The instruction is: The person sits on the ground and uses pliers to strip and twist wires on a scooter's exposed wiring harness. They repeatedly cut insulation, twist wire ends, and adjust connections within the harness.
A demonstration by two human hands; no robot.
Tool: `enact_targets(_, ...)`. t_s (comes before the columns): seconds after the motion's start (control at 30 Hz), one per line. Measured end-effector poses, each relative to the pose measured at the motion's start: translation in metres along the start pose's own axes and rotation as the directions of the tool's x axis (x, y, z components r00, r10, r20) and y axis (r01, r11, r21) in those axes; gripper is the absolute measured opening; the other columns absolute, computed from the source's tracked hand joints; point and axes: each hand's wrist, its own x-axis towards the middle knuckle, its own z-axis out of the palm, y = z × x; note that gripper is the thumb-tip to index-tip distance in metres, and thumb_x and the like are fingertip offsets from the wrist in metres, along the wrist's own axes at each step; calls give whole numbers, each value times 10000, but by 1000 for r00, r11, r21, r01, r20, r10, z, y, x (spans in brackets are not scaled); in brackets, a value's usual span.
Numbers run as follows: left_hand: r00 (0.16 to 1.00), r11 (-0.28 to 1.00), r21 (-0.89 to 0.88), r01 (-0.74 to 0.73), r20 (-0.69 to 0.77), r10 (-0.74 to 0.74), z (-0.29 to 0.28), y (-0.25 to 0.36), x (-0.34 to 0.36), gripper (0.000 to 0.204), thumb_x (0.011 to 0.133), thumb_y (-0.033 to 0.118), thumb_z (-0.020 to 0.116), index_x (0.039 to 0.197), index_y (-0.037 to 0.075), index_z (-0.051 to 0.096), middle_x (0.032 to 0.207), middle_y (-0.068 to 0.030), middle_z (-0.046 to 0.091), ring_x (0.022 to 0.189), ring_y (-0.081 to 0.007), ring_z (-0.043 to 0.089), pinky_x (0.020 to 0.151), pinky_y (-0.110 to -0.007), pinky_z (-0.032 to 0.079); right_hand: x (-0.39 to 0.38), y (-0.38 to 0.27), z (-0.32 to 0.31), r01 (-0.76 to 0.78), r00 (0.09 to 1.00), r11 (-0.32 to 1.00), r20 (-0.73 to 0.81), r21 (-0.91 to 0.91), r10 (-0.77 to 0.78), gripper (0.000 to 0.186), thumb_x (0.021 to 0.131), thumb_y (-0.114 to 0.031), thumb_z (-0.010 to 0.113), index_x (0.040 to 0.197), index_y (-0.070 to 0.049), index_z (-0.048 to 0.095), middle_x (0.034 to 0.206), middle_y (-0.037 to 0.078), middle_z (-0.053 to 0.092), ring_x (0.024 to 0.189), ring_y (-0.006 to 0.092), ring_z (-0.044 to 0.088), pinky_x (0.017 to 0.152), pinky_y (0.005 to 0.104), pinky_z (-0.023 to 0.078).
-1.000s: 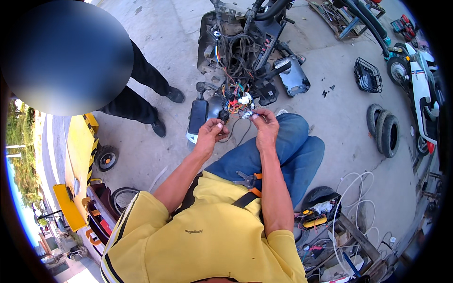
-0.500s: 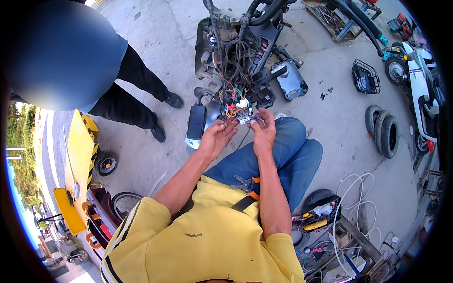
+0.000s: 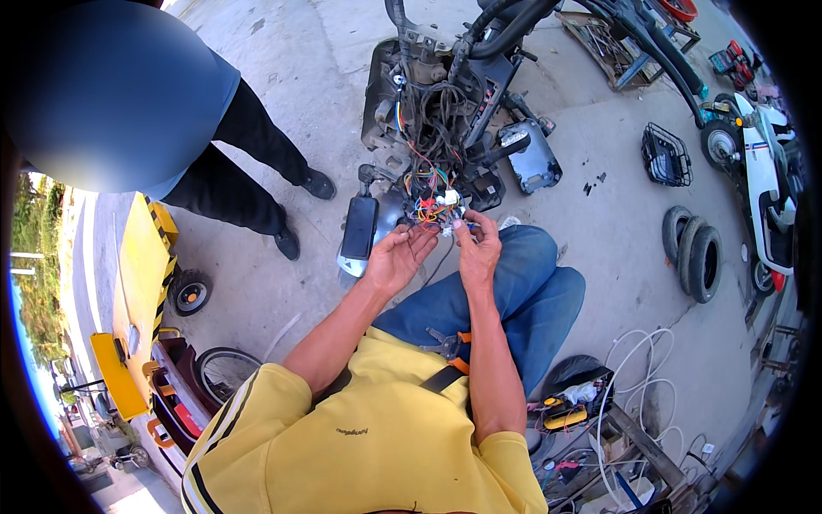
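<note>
A tangle of coloured wires with white connectors (image 3: pixel 441 206) hangs from the stripped front of a scooter or similar small vehicle (image 3: pixel 428 111). My left hand (image 3: pixel 399 261) is at the tangle's near left side, palm partly up, its fingers curled on thin wires. From the right, my right hand (image 3: pixel 479 253) pinches wires at the near end, thumb against fingers. The exact wires between my fingertips are too small to make out. Wire strippers (image 3: pixel 447 343) with orange handles lie on my lap beside my right forearm.
A person in black trousers (image 3: pixel 257 128) stands at the left. Around the vehicle are a black mirror-like part (image 3: pixel 360 227) and a grey panel (image 3: pixel 535 158). A wire basket (image 3: pixel 666 156), tyres (image 3: pixel 705 264) and a white scooter (image 3: pixel 762 188) are at right; a white hose (image 3: pixel 655 368) lies lower right.
The view has shifted slightly, so the vehicle and wires sit a little lower and further right. Both hands stay at the wires, with only small finger movement.
</note>
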Motion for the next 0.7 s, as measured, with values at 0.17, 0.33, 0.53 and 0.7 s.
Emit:
enact_targets(0.17,1000,1000,5,-10,4,10,1,3,1,28,935,82,606,961,94,607,1268,-163,686,1350,-355,606,1222,-495,434,6,-10,-1,160,984,971,-49,-177,-171,195,946,-138,768,1067,13,743,1164,125,633,1002,216,642,788,311,534)
enact_targets(0.33,1000,1000,1,-11,28,11,4,3,3,14,946,87,600,932,86,600,1268,-156,676,1337,-351,608,1219,-493,436,6,-8,-3,202,974,954,-58,-222,-219,192,952,-151,761,1012,29,730,1147,139,631,1031,248,635,829,339,529)
enact_targets(0.53,999,1000,7,-4,42,4,13,5,-1,34,956,95,606,924,84,599,1290,-167,669,1344,-355,601,1211,-490,442,9,-21,-6,169,981,958,-58,-231,-187,198,950,-161,759,959,32,716,1152,153,633,1050,285,632,912,383,514)
enact_targets(0.7,999,1000,-12,8,34,-7,10,6,-1,59,965,96,571,927,60,598,1350,-213,664,1372,-378,586,1209,-499,445,8,-28,-6,169,976,924,-73,-344,-206,172,933,-147,761,957,19,719,1161,148,635,1091,309,630,958,393,500)
